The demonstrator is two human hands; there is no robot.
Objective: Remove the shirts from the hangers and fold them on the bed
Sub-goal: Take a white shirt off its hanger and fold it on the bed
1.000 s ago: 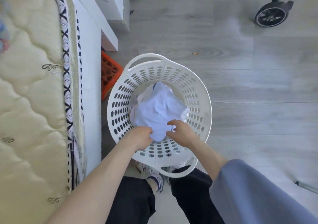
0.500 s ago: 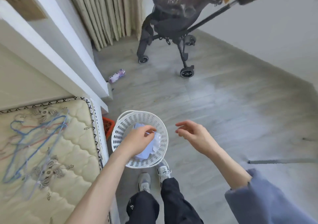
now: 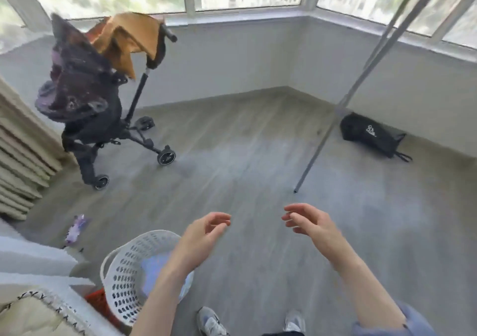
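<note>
Both hands hover over the grey floor, holding nothing. My left hand (image 3: 204, 235) has loosely curled fingers and hangs above the right rim of the white laundry basket (image 3: 121, 279). A pale blue folded shirt (image 3: 152, 273) lies inside the basket, partly hidden by my left forearm. My right hand (image 3: 307, 222) is further right, fingers relaxed and pointing left. A corner of the bed mattress (image 3: 33, 312) shows at the lower left. No hangers are in view.
A dark stroller (image 3: 87, 103) with an orange cloth stands at the back left. A grey metal pole (image 3: 343, 103) slants down to the floor on the right, with a black bag (image 3: 369, 136) behind it. An orange crate (image 3: 95, 299) sits beside the basket. A purple item (image 3: 76, 228) lies on the floor.
Both hands let go of the pale blue shirt in the basket and rose away from it. My view swung up from the basket to the window side of the room.
</note>
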